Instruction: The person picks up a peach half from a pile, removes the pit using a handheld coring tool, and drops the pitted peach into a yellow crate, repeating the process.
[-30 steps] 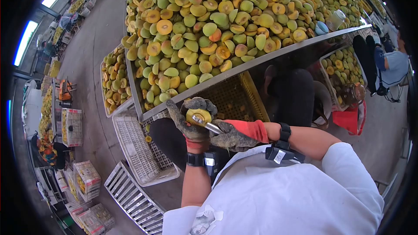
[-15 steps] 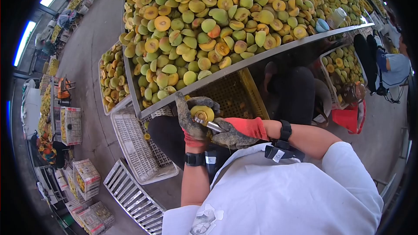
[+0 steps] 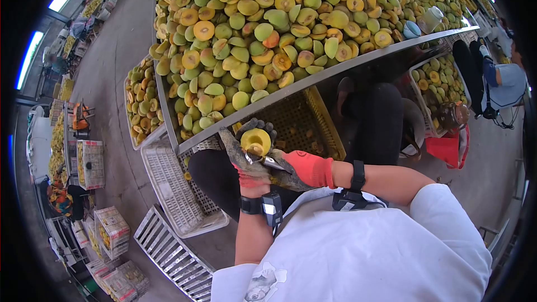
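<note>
My left hand (image 3: 249,159), in a red and grey soiled glove, is closed around a halved yellow-green fruit (image 3: 255,139), its cut side up with a round hollow. A metal tool (image 3: 271,162) is gripped in my gloved right hand (image 3: 302,170), its looped tip at the fruit's lower edge. A brownish piece sits at that edge beside the tip. Both hands are over my lap, just below the rim of a metal table (image 3: 246,118) heaped with halved fruit (image 3: 240,56).
Below the table is a yellow crate (image 3: 324,126). White crates (image 3: 176,190) stand to the left, one holding fruit (image 3: 144,100). At right are another fruit crate (image 3: 439,84), a red bag (image 3: 449,148) and a seated person (image 3: 506,81). A cup (image 3: 412,29) rests on the table.
The fruit in my left hand has tipped to face upward and now shows an open hollow. The tool tip has moved to its lower edge. The view has shifted slightly.
</note>
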Motion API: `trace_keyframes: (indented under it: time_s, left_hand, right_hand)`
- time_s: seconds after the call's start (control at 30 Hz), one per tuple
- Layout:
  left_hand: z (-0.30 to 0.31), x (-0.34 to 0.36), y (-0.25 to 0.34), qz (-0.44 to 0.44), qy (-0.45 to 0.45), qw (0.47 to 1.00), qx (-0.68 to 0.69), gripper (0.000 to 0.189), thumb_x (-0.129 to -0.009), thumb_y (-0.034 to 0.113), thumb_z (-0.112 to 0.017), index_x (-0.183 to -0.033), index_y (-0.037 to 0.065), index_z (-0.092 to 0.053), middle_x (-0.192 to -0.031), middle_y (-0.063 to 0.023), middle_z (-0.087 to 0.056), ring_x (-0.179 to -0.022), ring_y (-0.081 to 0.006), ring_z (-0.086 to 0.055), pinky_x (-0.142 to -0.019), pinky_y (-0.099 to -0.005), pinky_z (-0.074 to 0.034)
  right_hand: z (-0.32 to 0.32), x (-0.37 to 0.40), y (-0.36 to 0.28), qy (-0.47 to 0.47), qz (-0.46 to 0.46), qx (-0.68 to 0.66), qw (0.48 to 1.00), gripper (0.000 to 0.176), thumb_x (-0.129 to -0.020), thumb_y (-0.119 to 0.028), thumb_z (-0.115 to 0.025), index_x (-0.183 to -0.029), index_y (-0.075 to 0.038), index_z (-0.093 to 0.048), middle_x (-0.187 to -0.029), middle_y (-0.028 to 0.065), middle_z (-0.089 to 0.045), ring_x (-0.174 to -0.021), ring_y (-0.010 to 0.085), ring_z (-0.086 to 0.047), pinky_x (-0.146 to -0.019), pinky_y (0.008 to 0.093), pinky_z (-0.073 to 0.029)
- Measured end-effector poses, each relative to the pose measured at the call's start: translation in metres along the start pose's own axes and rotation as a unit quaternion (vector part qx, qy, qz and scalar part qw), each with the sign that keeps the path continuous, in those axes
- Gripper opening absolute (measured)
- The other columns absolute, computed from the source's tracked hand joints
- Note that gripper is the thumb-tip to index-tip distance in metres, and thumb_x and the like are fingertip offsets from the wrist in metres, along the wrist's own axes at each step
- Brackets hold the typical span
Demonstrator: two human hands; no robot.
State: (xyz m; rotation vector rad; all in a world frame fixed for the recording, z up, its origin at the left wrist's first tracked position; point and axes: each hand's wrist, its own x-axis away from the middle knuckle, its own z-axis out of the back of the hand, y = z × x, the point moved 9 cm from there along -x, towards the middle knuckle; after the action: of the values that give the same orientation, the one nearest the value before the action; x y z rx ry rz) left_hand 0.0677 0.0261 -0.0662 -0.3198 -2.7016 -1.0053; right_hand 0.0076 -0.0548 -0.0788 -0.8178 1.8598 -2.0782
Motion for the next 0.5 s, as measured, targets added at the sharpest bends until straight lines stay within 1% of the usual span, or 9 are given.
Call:
trace_keyframes:
  time_s: [0.07, 0.13, 0.17, 0.23, 0.27, 0.3, 0.33, 0.37, 0.5]
  left_hand:
    - [0.003, 0.003, 0.002, -0.003, -0.002, 0.999, 0.037, 0.061, -0.096, 0.052, -0.036, -0.112, -0.003, -0.056, -0.103, -0.0148, -0.064, -0.097, -0.0296, -0.061, -0.093, -0.0421, -0.049]
    - [0.015, -0.003, 0.007, -0.011, -0.031, 0.991, 0.133, 0.059, -0.097, 0.050, -0.035, -0.119, -0.001, -0.052, -0.113, -0.0135, -0.061, -0.106, -0.0290, -0.058, -0.100, -0.0438, -0.043]
    - [0.021, -0.007, 0.012, -0.012, -0.031, 0.991, 0.132, 0.059, -0.097, 0.050, -0.035, -0.119, -0.001, -0.052, -0.113, -0.0135, -0.061, -0.106, -0.0290, -0.058, -0.100, -0.0438, -0.043]
    - [0.052, -0.015, 0.032, -0.071, 0.081, 0.994, 0.005, 0.057, -0.096, 0.052, -0.036, -0.109, 0.000, -0.056, -0.103, -0.0118, -0.063, -0.097, -0.0273, -0.061, -0.089, -0.0411, -0.051]
    - [0.058, -0.019, 0.034, -0.072, 0.081, 0.994, 0.005, 0.057, -0.096, 0.052, -0.036, -0.109, 0.000, -0.056, -0.103, -0.0118, -0.063, -0.097, -0.0273, -0.061, -0.089, -0.0411, -0.051]
    - [0.065, -0.022, 0.036, -0.070, 0.091, 0.993, -0.024, 0.058, -0.095, 0.054, -0.036, -0.104, 0.000, -0.057, -0.098, -0.0116, -0.063, -0.091, -0.0268, -0.062, -0.084, -0.0400, -0.053]
    - [0.069, -0.023, 0.035, -0.066, 0.101, 0.991, -0.053, 0.060, -0.095, 0.056, -0.036, -0.099, 0.000, -0.058, -0.093, -0.0114, -0.064, -0.085, -0.0262, -0.063, -0.078, -0.0388, -0.054]
    - [0.067, -0.019, 0.033, -0.063, 0.103, 0.991, -0.054, 0.060, -0.095, 0.056, -0.036, -0.099, 0.000, -0.058, -0.093, -0.0114, -0.064, -0.085, -0.0262, -0.063, -0.078, -0.0388, -0.054]
    - [0.053, -0.016, 0.015, -0.046, 0.095, 0.991, -0.085, 0.063, -0.093, 0.059, -0.036, -0.094, 0.000, -0.058, -0.079, -0.0119, -0.064, -0.071, -0.0244, -0.063, -0.071, -0.0350, -0.055]
  right_hand:
    - [0.003, 0.005, 0.008, -0.010, -0.030, 0.015, 0.999, 0.030, -0.097, -0.024, -0.041, -0.120, -0.008, -0.048, -0.086, 0.0119, -0.061, -0.075, 0.0227, -0.060, -0.068, 0.0345, -0.048]
    - [0.014, 0.011, 0.016, 0.009, -0.023, 0.219, 0.975, 0.032, -0.097, -0.026, -0.039, -0.123, -0.009, -0.047, -0.086, 0.0118, -0.061, -0.075, 0.0237, -0.061, -0.067, 0.0336, -0.048]
    - [0.020, 0.015, 0.014, 0.009, -0.023, 0.219, 0.975, 0.032, -0.097, -0.026, -0.039, -0.123, -0.009, -0.047, -0.086, 0.0118, -0.061, -0.075, 0.0237, -0.061, -0.067, 0.0336, -0.048]
    - [0.043, 0.027, 0.023, 0.027, -0.130, 0.299, 0.945, 0.034, -0.099, -0.030, -0.035, -0.119, -0.007, -0.051, -0.087, 0.0125, -0.062, -0.076, 0.0229, -0.062, -0.067, 0.0332, -0.048]
    - [0.042, 0.017, 0.115, 0.095, -0.169, -0.112, 0.975, 0.035, -0.099, -0.033, -0.037, -0.110, -0.007, -0.058, -0.090, 0.0087, -0.064, -0.076, 0.0173, -0.062, -0.064, 0.0294, -0.048]
    - [0.043, 0.017, 0.108, 0.095, -0.170, -0.113, 0.974, 0.035, -0.099, -0.033, -0.037, -0.110, -0.007, -0.058, -0.090, 0.0087, -0.064, -0.076, 0.0173, -0.062, -0.064, 0.0294, -0.048]
    - [0.039, 0.019, 0.090, 0.115, -0.177, -0.343, 0.915, 0.031, -0.098, -0.030, -0.043, -0.108, -0.006, -0.059, -0.095, 0.0059, -0.064, -0.081, 0.0144, -0.062, -0.070, 0.0253, -0.050]
    - [0.031, 0.022, 0.064, 0.131, -0.175, -0.555, 0.803, 0.027, -0.096, -0.028, -0.048, -0.105, -0.005, -0.059, -0.099, 0.0031, -0.064, -0.085, 0.0116, -0.063, -0.076, 0.0212, -0.052]
    - [0.022, 0.015, 0.006, 0.165, -0.175, -0.547, 0.802, 0.027, -0.095, -0.032, -0.049, -0.097, -0.007, -0.061, -0.093, 0.0017, -0.064, -0.085, 0.0096, -0.062, -0.071, 0.0188, -0.051]
